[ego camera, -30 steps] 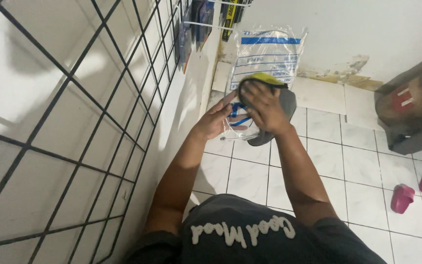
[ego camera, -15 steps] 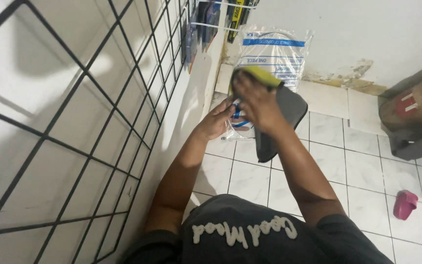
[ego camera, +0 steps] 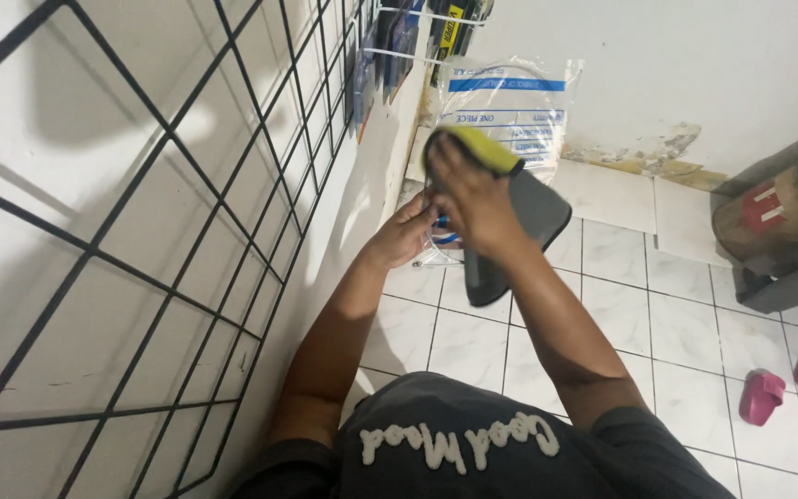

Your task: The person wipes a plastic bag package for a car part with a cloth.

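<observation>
White tiled floor point(ego camera: 676, 323) below, black wire grid point(ego camera: 168, 231) on the wall at left. Right hand point(ego camera: 473, 199) up front, fingers curled tight round a dark grey pad point(ego camera: 533, 226) w/ a yellow end point(ego camera: 482, 148), held above the floor. Left hand point(ego camera: 404, 231) just beside it, fingers bent on something small & see-through, can't tell what. Clear plastic bag point(ego camera: 510, 106) leans on the wall behind. Pink slippers point(ego camera: 787, 379) lie well off to the right.
</observation>
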